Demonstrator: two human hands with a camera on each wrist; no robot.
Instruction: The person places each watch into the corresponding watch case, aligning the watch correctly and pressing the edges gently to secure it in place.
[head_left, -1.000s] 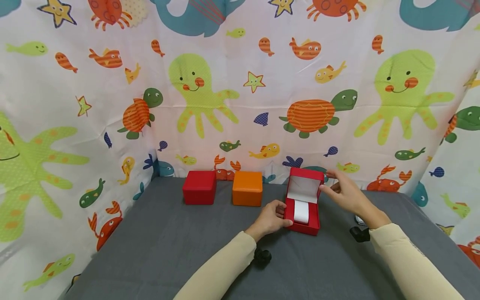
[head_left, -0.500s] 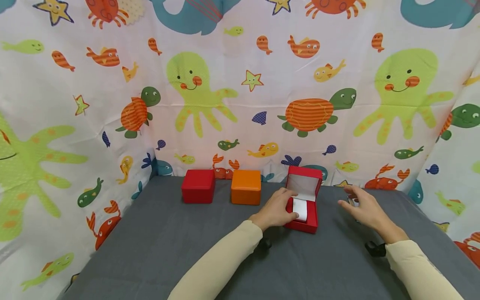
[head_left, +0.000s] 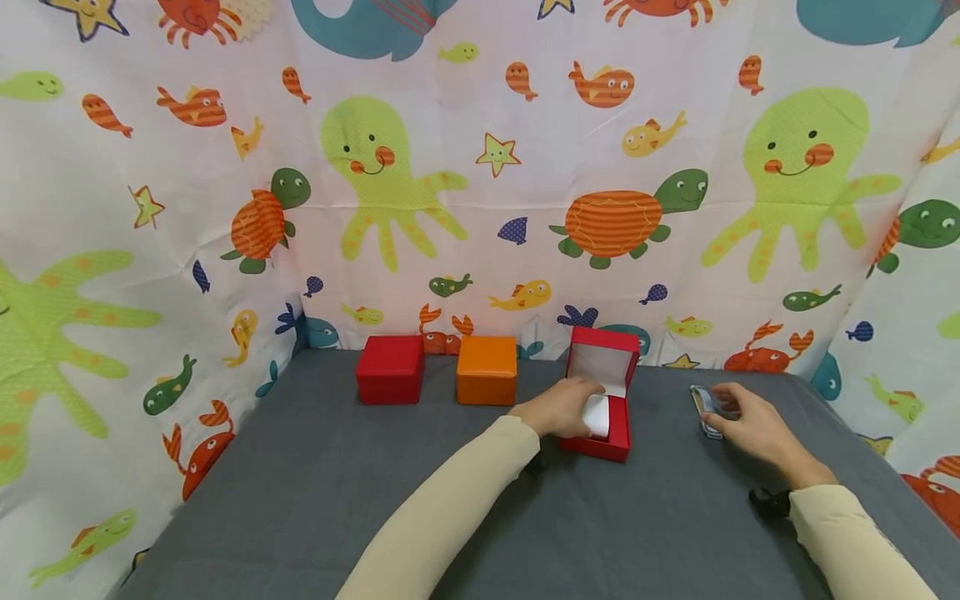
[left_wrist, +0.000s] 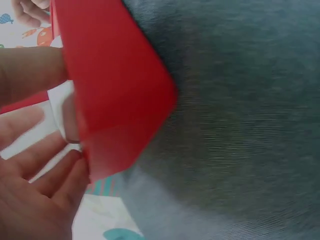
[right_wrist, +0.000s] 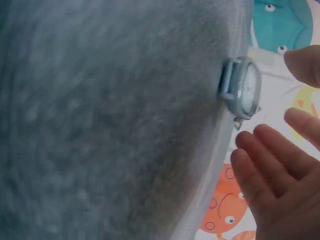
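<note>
An open red watch box (head_left: 596, 450) stands right of the table's middle, its white-lined lid (head_left: 596, 364) raised at the back. My left hand (head_left: 558, 408) reaches into it from the left and pinches the white watch cushion (head_left: 597, 417). In the left wrist view the thumb and fingers (left_wrist: 35, 72) pass behind the red box wall (left_wrist: 120, 90) onto the cushion (left_wrist: 62, 107), partly hidden there. My right hand (head_left: 753, 425) is beside a silver watch (head_left: 703, 410). Its fingers are spread, with a gap between them and the watch (right_wrist: 245, 90) in the right wrist view.
A closed red box (head_left: 390, 371) and a closed orange box (head_left: 487, 372) stand left of the watch box on the grey cloth (head_left: 420, 475). Behind the table hangs a white curtain (head_left: 442, 242) with printed sea animals. Black straps (head_left: 768, 502) circle the wrists.
My left hand has gone from the box's left side onto the white cushion inside. My right hand has left the raised lid and moved right and down to the watch.
</note>
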